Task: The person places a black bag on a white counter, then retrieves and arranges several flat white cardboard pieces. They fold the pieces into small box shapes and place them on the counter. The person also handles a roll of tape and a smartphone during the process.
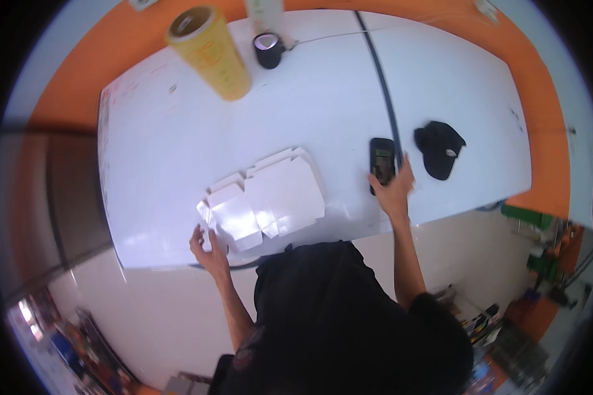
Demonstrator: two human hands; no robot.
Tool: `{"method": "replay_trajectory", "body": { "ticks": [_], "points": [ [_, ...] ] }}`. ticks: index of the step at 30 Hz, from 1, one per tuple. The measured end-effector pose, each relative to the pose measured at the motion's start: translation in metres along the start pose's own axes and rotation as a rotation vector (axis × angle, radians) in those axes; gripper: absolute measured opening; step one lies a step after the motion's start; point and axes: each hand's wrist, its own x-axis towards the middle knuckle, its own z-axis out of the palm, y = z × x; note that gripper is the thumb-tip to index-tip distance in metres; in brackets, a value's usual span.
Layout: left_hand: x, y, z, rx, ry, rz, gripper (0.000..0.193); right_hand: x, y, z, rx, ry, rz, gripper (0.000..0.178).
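Observation:
A flattened white carton [283,195] with cut flaps and creases lies on the white table, left of centre. My left hand [211,255] is beside its near left corner, thumb and fingers apart; whether the fingertips touch a flap is unclear. A black mobile phone [381,158] lies right of the carton with its screen up. Across its lower end is my right hand [395,193], thumb over the left edge and fingers along the right side, somewhat blurred. To the right of the phone rests a black cap [441,150].
A large yellow roll [214,59] with a hollow core stands at the far left of the table [310,112]. Beside it are a black cylindrical device [268,51] with a cable and a pale upright object [265,14]. A dark strip [377,69] crosses the tabletop.

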Motion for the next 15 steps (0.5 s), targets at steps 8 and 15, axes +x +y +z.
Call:
{"method": "replay_trajectory", "body": {
  "ticks": [8,15],
  "points": [
    [0.028,0.012,0.006,0.036,-0.421,-0.257,0.088,-0.028,0.03,0.01,0.038,-0.228,0.211,0.126],
    [0.01,0.024,0.002,0.146,-0.251,-0.211,0.085,-0.001,0.003,0.048,-0.027,0.129,-0.162,0.096]
  ]
}}
